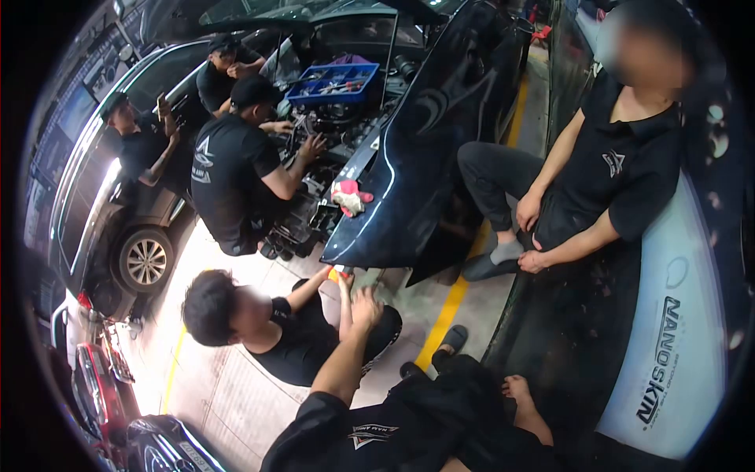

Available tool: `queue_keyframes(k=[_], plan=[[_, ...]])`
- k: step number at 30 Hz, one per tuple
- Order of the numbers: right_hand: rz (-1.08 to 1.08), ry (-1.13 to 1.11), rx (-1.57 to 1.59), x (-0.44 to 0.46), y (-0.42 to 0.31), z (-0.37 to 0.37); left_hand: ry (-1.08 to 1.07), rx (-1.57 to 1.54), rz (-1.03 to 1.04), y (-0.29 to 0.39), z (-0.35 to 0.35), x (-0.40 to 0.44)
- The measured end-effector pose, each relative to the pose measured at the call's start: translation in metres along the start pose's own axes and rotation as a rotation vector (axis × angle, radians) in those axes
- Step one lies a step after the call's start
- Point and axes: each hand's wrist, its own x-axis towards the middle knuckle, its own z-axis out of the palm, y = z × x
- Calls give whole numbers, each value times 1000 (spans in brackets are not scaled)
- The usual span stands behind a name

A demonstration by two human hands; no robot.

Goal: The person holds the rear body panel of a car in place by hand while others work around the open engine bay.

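Observation:
My left hand (366, 307) is raised in front of me with its fingers loosely apart and nothing visible in them. Close beyond it, a crouching person (303, 338) holds a small orange-and-yellow object (339, 273), its kind unclear, at the lower edge of a dark car panel (409, 157). My right hand (515, 389) rests low at my side, fingers curled inward; no object shows in it. A red-and-white glove or cloth (351, 197) lies at the panel's edge.
Several people in black shirts stand around an open engine bay (338, 134); a blue tray (333, 84) of tools sits over it. Another person (613, 157) sits at right beside a white NANOSKIN sign (668, 315). A yellow floor line (444, 322) runs past my feet. Parked cars stand at left.

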Motion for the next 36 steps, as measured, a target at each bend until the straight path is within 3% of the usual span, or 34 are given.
queue_keyframes(k=[2, 7, 11, 14, 19, 27, 32, 36], plan=[[30, 57, 3, -5, -8, 3, 158, 99, 31, 11, -18, 47], [-79, 77, 77, 9, -37, 6, -80, -127, -262, 37, -52, 111], [-125, 111, 94, 13, -53, 6, -33, 47, -174, 42, -26, 105], [-31, 73, 96, 29, -40, 10, -73, 99, -133, 38, -32, 104], [-5, 68, 97, 25, -38, 10, -109, 83, -162, 53, -55, 97], [-30, 29, 204, 25, -24, 14, -49, 117, -153, 43, -35, 100], [-97, -76, 172, 64, -23, 13, -35, 118, -84, 33, -35, 99], [-138, -11, 26, 63, -60, 6, -2, 122, -115, 26, -22, 106]])
